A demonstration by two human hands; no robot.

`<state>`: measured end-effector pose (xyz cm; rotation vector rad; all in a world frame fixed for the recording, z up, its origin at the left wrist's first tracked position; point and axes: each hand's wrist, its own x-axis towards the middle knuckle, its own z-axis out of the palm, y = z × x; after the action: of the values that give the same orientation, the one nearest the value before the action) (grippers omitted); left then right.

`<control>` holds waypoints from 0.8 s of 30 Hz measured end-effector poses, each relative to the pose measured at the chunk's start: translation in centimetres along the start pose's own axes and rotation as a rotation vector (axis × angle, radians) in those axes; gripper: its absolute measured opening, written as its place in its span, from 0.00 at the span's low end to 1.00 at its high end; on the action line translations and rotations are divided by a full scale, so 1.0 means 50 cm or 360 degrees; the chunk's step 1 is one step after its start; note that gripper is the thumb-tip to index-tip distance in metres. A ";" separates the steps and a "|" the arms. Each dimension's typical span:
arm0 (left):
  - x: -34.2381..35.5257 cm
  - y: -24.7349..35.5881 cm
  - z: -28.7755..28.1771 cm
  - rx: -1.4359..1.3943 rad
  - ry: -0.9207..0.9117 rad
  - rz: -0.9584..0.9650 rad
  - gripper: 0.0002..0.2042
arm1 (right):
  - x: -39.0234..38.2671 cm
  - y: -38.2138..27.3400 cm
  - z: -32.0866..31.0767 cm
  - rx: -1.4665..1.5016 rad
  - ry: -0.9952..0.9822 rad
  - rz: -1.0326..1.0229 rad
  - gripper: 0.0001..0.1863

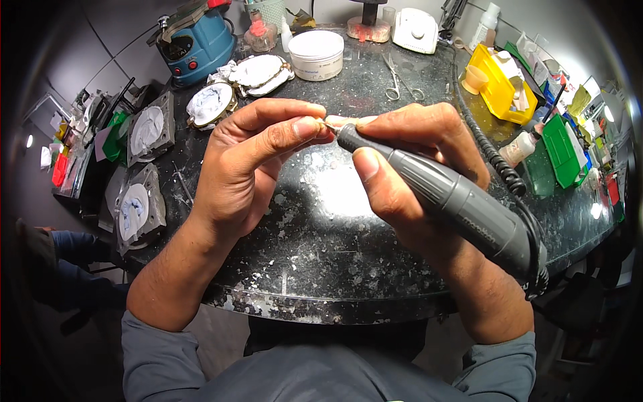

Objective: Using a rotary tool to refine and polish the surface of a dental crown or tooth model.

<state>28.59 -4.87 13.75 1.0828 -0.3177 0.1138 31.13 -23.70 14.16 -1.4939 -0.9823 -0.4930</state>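
My right hand (pixel 415 154) is wrapped round a dark grey rotary handpiece (pixel 462 201), its ribbed body slanting down to the right. The narrow nose of the tool points up and left, toward my other hand. There, the thumb and forefinger of my left hand (pixel 258 144) are pinched together on a thin metal bur (pixel 329 125) at the nose. Most of the bur is covered by the fingertips. Both hands are held above the black worktop (pixel 335 268). A coiled black cord (pixel 499 164) runs beside the handpiece.
Scissors (pixel 398 84) and a white tub (pixel 316 57) lie beyond my hands. Plaster-filled moulds (pixel 144 208) stand at left, near a blue machine (pixel 197 47). Yellow (pixel 499 87) and green trays (pixel 562 151) sit at right, beside a small bottle (pixel 519 147). Another person's sleeve (pixel 80 248) shows far left.
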 end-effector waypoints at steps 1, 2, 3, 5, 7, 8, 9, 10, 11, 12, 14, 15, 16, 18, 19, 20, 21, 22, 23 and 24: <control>0.000 0.000 -0.002 -0.0001 0.0000 -0.0012 0.08 | 0.000 0.001 0.001 0.0015 0.0013 0.0009 0.11; 0.001 0.000 -0.002 -0.0001 0.0001 -0.0012 0.08 | -0.001 0.001 0.002 0.0029 0.0026 0.0018 0.11; 0.002 -0.001 -0.002 -0.0005 -0.0009 -0.0020 0.08 | -0.001 0.001 0.001 0.0029 0.0026 0.0018 0.11; 0.001 0.001 -0.001 -0.0005 -0.0016 -0.0024 0.08 | 0.000 -0.004 -0.001 -0.0005 0.0044 0.0099 0.11; 0.002 0.001 -0.001 0.0009 -0.0044 -0.0014 0.08 | 0.003 -0.006 -0.004 -0.0021 0.0041 0.0116 0.11; 0.001 0.000 -0.002 0.0010 -0.0044 -0.0014 0.08 | 0.004 -0.006 -0.005 -0.0038 0.0039 0.0135 0.11; 0.001 -0.002 -0.004 -0.0012 -0.0041 -0.0024 0.08 | 0.004 -0.006 -0.005 -0.0038 0.0039 0.0134 0.11; 0.001 -0.003 -0.004 -0.0036 -0.0041 -0.0035 0.08 | 0.003 -0.007 -0.004 -0.0036 0.0033 0.0143 0.11; 0.001 -0.003 -0.004 -0.0037 -0.0044 -0.0036 0.08 | 0.003 -0.007 -0.005 -0.0035 0.0026 0.0152 0.11; 0.001 -0.003 -0.004 -0.0015 -0.0042 -0.0023 0.08 | 0.003 -0.009 -0.006 -0.0038 0.0028 0.0152 0.11; 0.000 -0.003 -0.004 0.0010 -0.0036 -0.0008 0.08 | 0.004 -0.010 -0.006 -0.0077 0.0013 0.0148 0.11; 0.000 -0.003 -0.004 -0.0029 -0.0038 -0.0039 0.09 | 0.004 -0.009 -0.006 -0.0076 0.0012 0.0147 0.11; 0.000 -0.003 -0.003 -0.0070 -0.0041 -0.0070 0.09 | 0.003 -0.007 -0.007 -0.0024 0.0038 0.0134 0.11; 0.000 -0.001 -0.002 -0.0120 -0.0058 -0.0108 0.09 | 0.002 -0.007 -0.008 0.0029 0.0062 0.0120 0.12; 0.000 0.000 -0.003 -0.0169 -0.0077 -0.0148 0.09 | 0.003 -0.007 -0.009 0.0018 0.0046 0.0109 0.12; 0.000 0.001 -0.002 -0.0168 -0.0074 -0.0147 0.09 | 0.003 -0.008 -0.009 0.0007 0.0031 0.0098 0.12; -0.001 0.002 -0.002 -0.0165 -0.0062 -0.0160 0.09 | 0.003 -0.007 -0.007 0.0010 0.0030 0.0098 0.12; 0.000 0.002 -0.001 -0.0164 -0.0054 -0.0175 0.09 | 0.002 -0.008 -0.008 0.0016 0.0030 0.0105 0.12; 0.000 0.002 -0.001 -0.0165 -0.0056 -0.0174 0.09 | 0.002 -0.008 -0.008 0.0023 0.0031 0.0113 0.11; 0.000 0.002 0.000 -0.0166 -0.0057 -0.0172 0.09 | 0.003 -0.009 -0.009 0.0020 0.0032 0.0112 0.11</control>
<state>28.57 -4.81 13.85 0.9973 -0.2933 -0.0184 30.93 -24.11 14.63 -1.5041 -0.9125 -0.4496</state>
